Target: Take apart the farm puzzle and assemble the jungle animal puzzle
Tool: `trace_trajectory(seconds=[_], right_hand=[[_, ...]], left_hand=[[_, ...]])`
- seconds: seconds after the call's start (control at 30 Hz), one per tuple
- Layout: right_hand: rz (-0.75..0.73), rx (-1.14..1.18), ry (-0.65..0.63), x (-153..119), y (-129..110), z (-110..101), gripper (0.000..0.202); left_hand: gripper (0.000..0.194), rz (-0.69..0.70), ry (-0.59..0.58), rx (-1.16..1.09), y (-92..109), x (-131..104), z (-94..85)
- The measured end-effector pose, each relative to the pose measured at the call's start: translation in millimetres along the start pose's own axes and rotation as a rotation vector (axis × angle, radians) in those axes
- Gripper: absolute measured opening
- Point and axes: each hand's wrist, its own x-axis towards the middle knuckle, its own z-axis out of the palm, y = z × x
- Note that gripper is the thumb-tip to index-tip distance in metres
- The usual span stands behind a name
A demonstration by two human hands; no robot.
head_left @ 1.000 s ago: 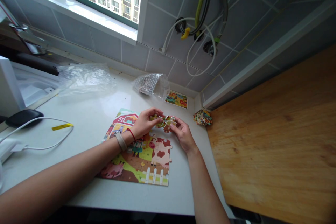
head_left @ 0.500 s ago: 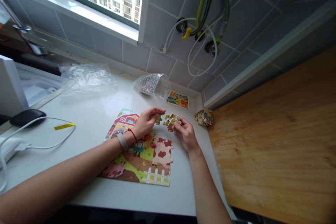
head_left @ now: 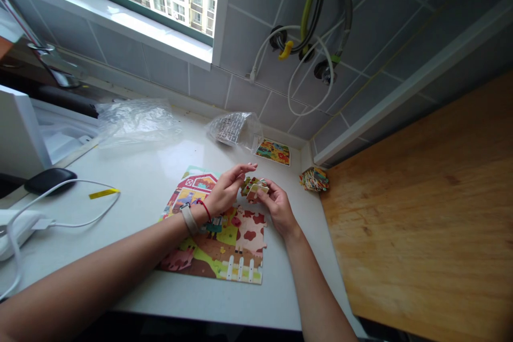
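Note:
My right hand [head_left: 280,211] grips a small stack of jigsaw puzzle pieces [head_left: 255,190] above the upper right part of the puzzle. My left hand [head_left: 229,188] is at the left side of that stack, index finger stretched out and the other fingertips pinching a greenish puzzle piece [head_left: 244,185] against it. Under both hands lies a partly joined farm jigsaw puzzle [head_left: 222,251] with a red barn, a spotted cow and a white fence. Its right edge shows open knobs and notches. My left hand and forearm cover part of its middle.
A pile of loose puzzle pieces [head_left: 315,179] lies by the wooden board [head_left: 417,214] at right. A picture card [head_left: 273,152] and clear plastic bags [head_left: 234,129] are along the wall. At left are a black mouse-like object [head_left: 50,180], a white cable [head_left: 92,223] and a yellow strip [head_left: 103,193].
My right hand has moved left with its stack, closing the gap to my left hand. The piece at my left fingertips now meets the stack. The view has shifted slightly.

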Motion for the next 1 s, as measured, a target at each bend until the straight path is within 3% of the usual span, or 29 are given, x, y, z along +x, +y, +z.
trace_trajectory(seconds=[0.13,0.27,0.33,0.4,0.5,0.63,0.8,1.0], right_hand=[[-0.008,0.116,0.102,3,0,-3,0.045],[0.011,0.249,0.139,7,-1,-10,0.046],[0.021,0.29,0.145,9,0,-14,0.046],[0.023,0.319,0.142,10,0,-18,0.045],[0.025,0.355,0.119,12,1,-22,0.044],[0.016,0.402,0.108,14,1,-24,0.039],[-0.001,0.427,0.081,13,1,-23,0.034],[-0.02,0.452,0.071,15,3,-24,0.032]], left_hand=[[0.031,-0.019,0.12,0.024,2,18,-16.5],[0.04,-0.181,0.096,0.066,21,36,-57.2],[0.046,-0.246,-0.015,0.257,32,36,-81.4],[0.057,-0.247,-0.262,0.556,40,30,-102.7],[0.094,-0.21,-0.637,0.985,46,17,-122.3],[0.113,-0.231,-0.747,1.294,49,14,-123.0],[0.12,-0.239,-0.833,1.461,46,34,-108.4],[0.099,-0.21,-0.834,1.539,42,55,-109.0]])
